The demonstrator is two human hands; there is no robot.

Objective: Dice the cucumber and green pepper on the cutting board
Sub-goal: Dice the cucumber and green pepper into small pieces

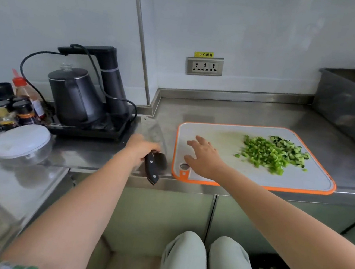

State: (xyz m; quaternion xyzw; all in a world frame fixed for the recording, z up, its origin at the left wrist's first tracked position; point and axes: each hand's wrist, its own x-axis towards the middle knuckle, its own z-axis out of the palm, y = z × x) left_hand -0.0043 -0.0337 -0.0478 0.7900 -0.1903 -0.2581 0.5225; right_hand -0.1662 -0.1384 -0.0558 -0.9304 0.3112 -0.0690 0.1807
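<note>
A white cutting board (218, 137) with an orange rim lies on the steel counter. On its right half sit a pile of diced green pepper (263, 155) and, behind it to the right, diced cucumber (291, 148). My right hand (205, 158) hovers over the board's left part with fingers spread and holds nothing. My left hand (141, 147) grips the black handle of a cleaver (153, 131), whose wide blade lies flat on the counter just left of the board.
A black kettle (74, 95) on its base tray stands at the back left, with sauce bottles (23, 102) and a lidded glass bowl (21, 142) further left. A steel tub (351, 111) stands at the back right. A wall socket (204, 66) is behind the board.
</note>
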